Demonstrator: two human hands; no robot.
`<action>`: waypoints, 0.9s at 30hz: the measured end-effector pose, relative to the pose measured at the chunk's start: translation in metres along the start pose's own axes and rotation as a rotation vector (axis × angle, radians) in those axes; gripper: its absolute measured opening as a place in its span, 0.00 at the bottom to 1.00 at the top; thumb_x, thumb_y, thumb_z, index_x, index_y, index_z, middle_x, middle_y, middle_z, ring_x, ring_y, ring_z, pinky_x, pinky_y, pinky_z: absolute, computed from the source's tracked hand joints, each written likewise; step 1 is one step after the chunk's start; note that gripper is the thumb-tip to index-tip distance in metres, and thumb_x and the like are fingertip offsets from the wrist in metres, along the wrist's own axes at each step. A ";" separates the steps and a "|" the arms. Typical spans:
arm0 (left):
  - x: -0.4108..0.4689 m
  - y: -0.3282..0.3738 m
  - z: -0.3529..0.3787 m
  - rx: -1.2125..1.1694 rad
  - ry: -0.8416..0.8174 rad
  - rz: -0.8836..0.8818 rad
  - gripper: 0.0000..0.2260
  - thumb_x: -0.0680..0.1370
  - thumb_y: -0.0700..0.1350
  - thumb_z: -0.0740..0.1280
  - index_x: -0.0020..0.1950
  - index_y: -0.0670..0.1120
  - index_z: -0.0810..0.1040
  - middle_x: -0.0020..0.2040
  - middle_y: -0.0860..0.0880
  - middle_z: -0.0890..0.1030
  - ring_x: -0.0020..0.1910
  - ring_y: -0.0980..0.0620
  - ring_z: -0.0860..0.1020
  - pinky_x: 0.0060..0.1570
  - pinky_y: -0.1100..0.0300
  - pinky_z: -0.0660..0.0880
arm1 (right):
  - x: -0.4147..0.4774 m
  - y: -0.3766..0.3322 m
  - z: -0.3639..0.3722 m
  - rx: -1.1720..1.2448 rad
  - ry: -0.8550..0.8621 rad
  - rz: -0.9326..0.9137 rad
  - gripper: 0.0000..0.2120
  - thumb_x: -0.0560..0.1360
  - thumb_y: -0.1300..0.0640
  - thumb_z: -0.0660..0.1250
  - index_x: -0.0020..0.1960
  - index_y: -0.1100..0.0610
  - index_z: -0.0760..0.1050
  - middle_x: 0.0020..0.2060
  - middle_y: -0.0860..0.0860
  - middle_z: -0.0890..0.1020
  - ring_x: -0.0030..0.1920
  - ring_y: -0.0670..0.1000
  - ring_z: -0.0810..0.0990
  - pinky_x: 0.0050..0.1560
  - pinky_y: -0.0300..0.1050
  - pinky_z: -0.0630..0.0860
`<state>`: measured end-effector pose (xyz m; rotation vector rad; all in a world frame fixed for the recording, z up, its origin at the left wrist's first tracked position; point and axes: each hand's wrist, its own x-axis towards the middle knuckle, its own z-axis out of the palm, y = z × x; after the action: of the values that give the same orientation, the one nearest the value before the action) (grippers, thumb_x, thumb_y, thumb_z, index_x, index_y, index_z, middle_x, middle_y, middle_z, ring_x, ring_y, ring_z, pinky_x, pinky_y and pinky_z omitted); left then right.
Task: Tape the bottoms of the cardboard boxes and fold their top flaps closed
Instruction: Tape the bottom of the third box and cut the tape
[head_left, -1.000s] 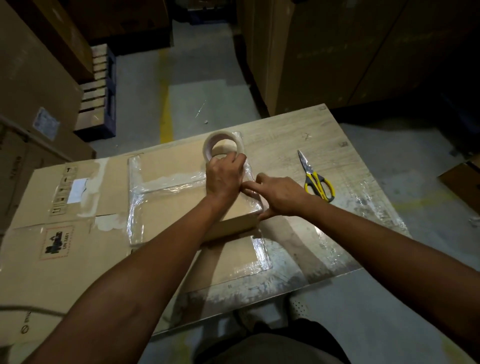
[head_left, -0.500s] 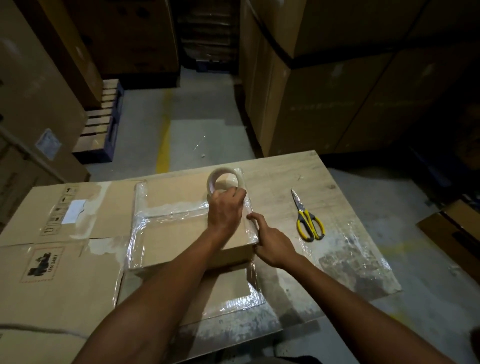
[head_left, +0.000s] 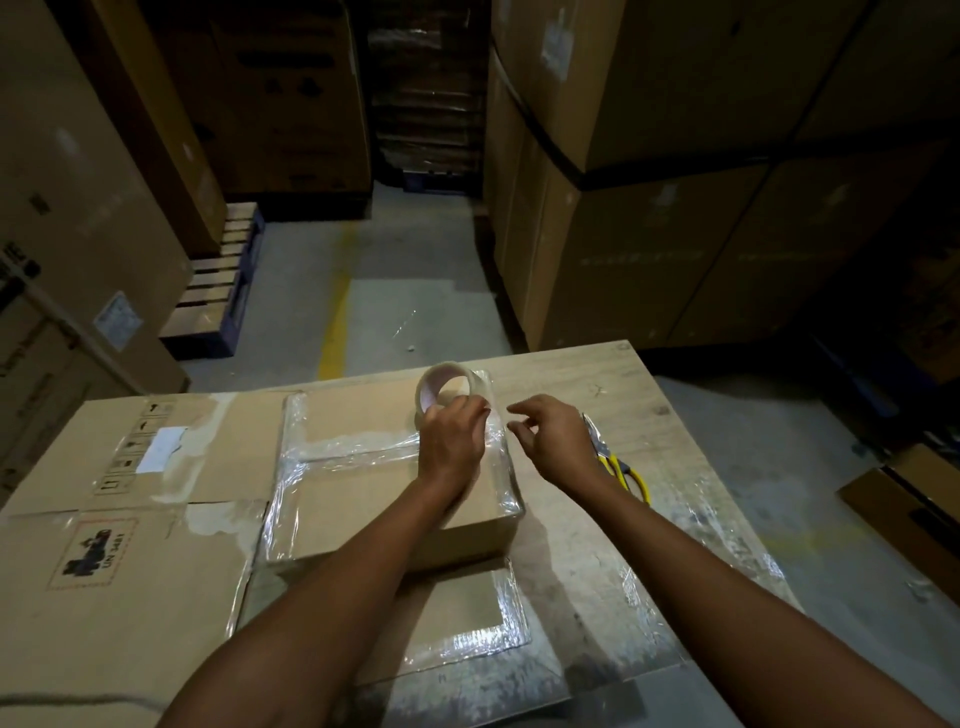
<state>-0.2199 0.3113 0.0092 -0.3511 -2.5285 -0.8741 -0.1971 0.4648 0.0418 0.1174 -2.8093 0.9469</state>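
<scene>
The cardboard box (head_left: 363, 499) lies flat in front of me on the wooden table (head_left: 597, 379). Its upper face is crossed by shiny clear tape along the middle seam and down both side edges. The tape roll (head_left: 452, 387) stands on edge at the box's far right corner. My left hand (head_left: 452, 441) comes in over the box top and grips the near rim of the roll, fingers curled round it. My right hand (head_left: 556, 441) hangs in the air just right of that same corner, off the cardboard. Its fingers are loosely bent and its thumb is apart from them; I see nothing in its grasp. Whether a strip of clear tape runs between the two hands I cannot tell.

Right of the box, past my right hand, yellow-handled scissors (head_left: 623, 470) lie on the table, partly hidden by my wrist. Against the box's near side lies a flat cardboard piece (head_left: 457, 618) edged with clear tape. Left of the box spreads a large flattened carton (head_left: 130, 519) printed with handling marks and a label. Beyond the box, on the concrete floor, are a yellow line (head_left: 335, 322), a wooden pallet (head_left: 218, 291) to the far left, and tall stacked cartons (head_left: 649, 249) to the far right.
</scene>
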 end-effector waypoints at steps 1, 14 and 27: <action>0.003 0.000 -0.003 -0.050 -0.019 -0.010 0.03 0.77 0.38 0.68 0.45 0.44 0.81 0.40 0.47 0.83 0.39 0.46 0.79 0.40 0.54 0.73 | 0.001 -0.001 0.003 0.042 0.055 -0.045 0.13 0.76 0.60 0.72 0.60 0.58 0.82 0.55 0.54 0.84 0.50 0.53 0.83 0.53 0.53 0.81; 0.020 -0.009 -0.044 -0.437 -0.242 -0.200 0.04 0.74 0.41 0.72 0.43 0.51 0.83 0.40 0.52 0.84 0.41 0.54 0.81 0.43 0.62 0.75 | 0.011 -0.019 0.011 0.052 0.149 -0.268 0.13 0.76 0.59 0.72 0.60 0.57 0.82 0.43 0.54 0.82 0.40 0.54 0.81 0.39 0.52 0.81; 0.025 0.001 -0.044 -0.716 -0.334 -0.260 0.16 0.73 0.47 0.72 0.61 0.50 0.81 0.56 0.48 0.83 0.53 0.49 0.82 0.54 0.55 0.79 | 0.010 -0.030 0.002 0.153 0.166 -0.099 0.07 0.80 0.59 0.64 0.51 0.59 0.80 0.44 0.53 0.79 0.43 0.48 0.75 0.44 0.46 0.74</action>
<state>-0.2273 0.2864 0.0531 -0.4110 -2.4942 -1.9687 -0.2030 0.4393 0.0598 0.1871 -2.5549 1.0936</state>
